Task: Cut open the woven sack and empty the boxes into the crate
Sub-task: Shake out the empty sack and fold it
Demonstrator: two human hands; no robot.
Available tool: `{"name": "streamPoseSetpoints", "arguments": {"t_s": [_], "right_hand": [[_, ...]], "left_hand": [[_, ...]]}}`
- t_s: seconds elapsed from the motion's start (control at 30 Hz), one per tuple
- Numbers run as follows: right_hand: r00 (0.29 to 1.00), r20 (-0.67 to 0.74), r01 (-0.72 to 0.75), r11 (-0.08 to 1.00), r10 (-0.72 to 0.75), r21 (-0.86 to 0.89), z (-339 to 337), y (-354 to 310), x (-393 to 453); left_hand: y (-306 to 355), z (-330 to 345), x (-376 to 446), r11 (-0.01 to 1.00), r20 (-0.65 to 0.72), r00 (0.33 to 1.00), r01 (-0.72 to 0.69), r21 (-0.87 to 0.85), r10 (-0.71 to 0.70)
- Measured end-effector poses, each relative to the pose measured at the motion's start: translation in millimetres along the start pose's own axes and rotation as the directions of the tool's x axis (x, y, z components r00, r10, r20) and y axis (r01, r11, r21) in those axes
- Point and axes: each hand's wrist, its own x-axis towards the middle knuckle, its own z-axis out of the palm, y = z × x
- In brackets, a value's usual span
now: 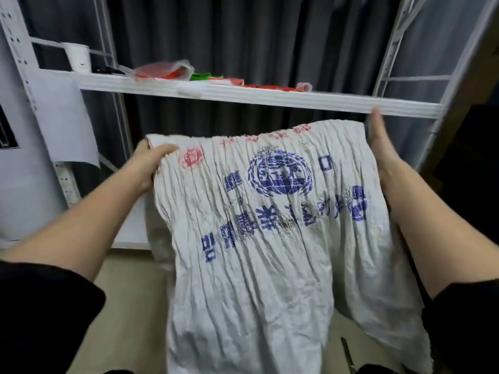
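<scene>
A crumpled white woven sack point(270, 225) with blue and red print hangs in front of me, held up off the floor by its top edge. My left hand point(147, 166) grips the sack's upper left corner, fingers curled over the fabric. My right hand point(383, 147) is at the upper right corner, thumb up and palm against the sack's edge; its fingers are hidden behind the fabric. The sack hangs slack and wrinkled. No boxes or crate are visible.
A white metal shelf point(243, 94) runs across just beyond the sack, carrying a white roll point(78, 56), a plastic bag point(164, 70) and red and green packets point(205, 76). Dark curtains hang behind. Beige floor point(127, 306) lies below; a dark thin object point(347, 352) lies near the sack's bottom.
</scene>
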Motion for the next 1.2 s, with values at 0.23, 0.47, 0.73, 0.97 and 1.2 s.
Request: {"name": "streamPoseSetpoints", "arguments": {"t_s": [0.23,0.47,0.73,0.97,1.2], "right_hand": [[0.836,-0.26,0.438,0.873,-0.483,-0.214,20.9,-4.5,11.0],[0.93,-0.191,0.275,0.938,-0.315,-0.209,43.7,20.9,22.5],[0.997,0.047,0.047,0.954,-0.064,0.296,38.8,38.2,15.7],[0.999,-0.04,0.023,0.996,-0.027,-0.091,113.2,45.2,33.2],[0.735,-0.244,0.186,0.534,-0.633,-0.824,157.1,53.1,42.0]], "left_hand": [[60.2,-17.1,5.7,0.777,-0.228,0.775,-0.466,0.423,0.589],[44.3,-18.3,14.7,0.858,-0.412,0.836,-0.126,0.498,0.362],[42.9,-59.2,19.3,0.971,-0.462,0.865,-0.111,0.211,0.199],[74.8,-104.1,15.9,0.903,-0.636,0.653,-0.196,0.382,0.411],[66.1,-190.2,33.2,0.833,-0.798,0.451,0.185,0.522,0.4]]}}
